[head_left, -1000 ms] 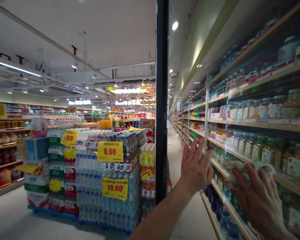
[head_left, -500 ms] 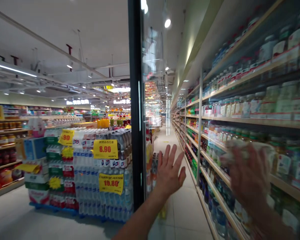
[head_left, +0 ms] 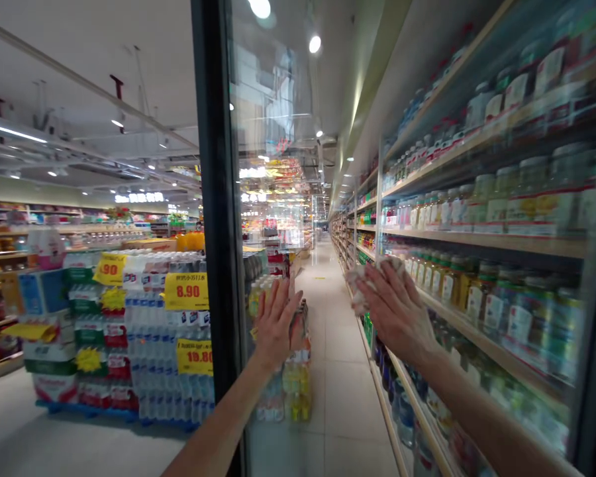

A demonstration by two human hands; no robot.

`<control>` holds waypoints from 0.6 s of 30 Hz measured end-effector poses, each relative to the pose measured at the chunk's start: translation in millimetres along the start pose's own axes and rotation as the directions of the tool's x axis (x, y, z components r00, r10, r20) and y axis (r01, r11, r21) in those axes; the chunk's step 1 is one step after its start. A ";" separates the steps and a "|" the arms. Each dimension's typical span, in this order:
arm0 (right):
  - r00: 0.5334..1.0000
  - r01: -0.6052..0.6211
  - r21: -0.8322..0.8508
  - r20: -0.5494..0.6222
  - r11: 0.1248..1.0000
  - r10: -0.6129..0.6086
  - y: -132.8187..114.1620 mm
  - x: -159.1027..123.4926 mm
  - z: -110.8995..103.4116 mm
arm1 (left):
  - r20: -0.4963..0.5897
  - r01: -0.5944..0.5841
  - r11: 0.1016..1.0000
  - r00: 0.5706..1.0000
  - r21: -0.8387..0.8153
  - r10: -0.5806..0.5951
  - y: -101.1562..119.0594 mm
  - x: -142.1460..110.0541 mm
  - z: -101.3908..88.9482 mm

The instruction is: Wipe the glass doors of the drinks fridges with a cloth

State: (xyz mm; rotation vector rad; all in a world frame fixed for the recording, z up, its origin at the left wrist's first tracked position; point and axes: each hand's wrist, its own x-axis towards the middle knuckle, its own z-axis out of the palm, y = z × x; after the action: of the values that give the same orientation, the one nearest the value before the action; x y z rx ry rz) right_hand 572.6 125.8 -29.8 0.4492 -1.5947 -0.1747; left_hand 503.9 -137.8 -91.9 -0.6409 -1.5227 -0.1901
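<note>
In front of me is a glass pane [head_left: 288, 86] with a dark upright frame [head_left: 217, 199] along its left side. My left hand [head_left: 277, 324] is raised to the glass just right of that frame, fingers stretched out, holding nothing. A crumpled pale cloth [head_left: 361, 291] lies under the fingers of my right hand [head_left: 404, 318], which presses it flat towards the pane. Part of the cloth is hidden beneath the palm and fingers. Both forearms reach in from the bottom of the view.
Shelves of bottles [head_left: 481, 298] appear in the glass on the right; whether seen through it or mirrored, I cannot tell. Left of the frame stands a stack of packed bottles [head_left: 166, 358] on a blue pallet [head_left: 89, 412], with yellow price signs [head_left: 186, 291]. Tiled floor [head_left: 345, 397] runs between.
The dark frame has shifted left in view, and more of the pane shows. My left hand has moved left too. My right hand has swept the cloth leftward and upward across the glass.
</note>
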 end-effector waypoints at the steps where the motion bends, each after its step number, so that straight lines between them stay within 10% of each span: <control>1: 1.000 0.018 -0.011 0.016 1.000 -0.018 4.4 -2.3 -1.8 | 0.000 -0.002 1.000 1.000 0.003 0.002 0.4 0.3 -0.2; 6: 0.856 -0.482 -0.098 -0.265 0.871 0.444 65.1 7.9 -23.5 | 0.009 0.007 1.000 1.000 0.001 -0.007 2.8 1.1 0.5; 8: 0.867 -0.466 -0.093 -0.247 0.880 0.433 59.0 6.1 -23.0 | 0.008 0.020 1.000 1.000 0.001 -0.020 4.0 1.8 2.1; 11: 0.993 -0.119 -0.069 -0.012 0.991 0.118 23.7 -11.8 -12.1 | 0.004 0.019 1.000 1.000 0.000 -0.019 4.5 2.9 4.0; 13: 0.997 0.037 -0.026 0.071 0.999 -0.035 15.1 -21.3 -10.2 | 0.005 0.019 1.000 1.000 0.001 -0.019 3.3 2.1 4.3; 15: 0.996 -0.092 -0.043 -0.016 0.995 0.092 29.4 -19.4 -15.1 | 0.014 0.023 1.000 1.000 0.003 -0.023 1.2 -0.6 4.1; 18: 0.873 -0.444 -0.050 -0.251 0.895 0.419 59.2 1.5 -20.9 | 0.029 0.039 0.999 0.999 0.007 -0.039 2.5 -2.2 3.3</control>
State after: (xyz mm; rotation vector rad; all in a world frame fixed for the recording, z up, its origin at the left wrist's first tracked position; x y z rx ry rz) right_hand 582.6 182.3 -4.3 0.0175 -1.4054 0.1327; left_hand 502.1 -134.7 -95.0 -0.6112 -1.5639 -0.2066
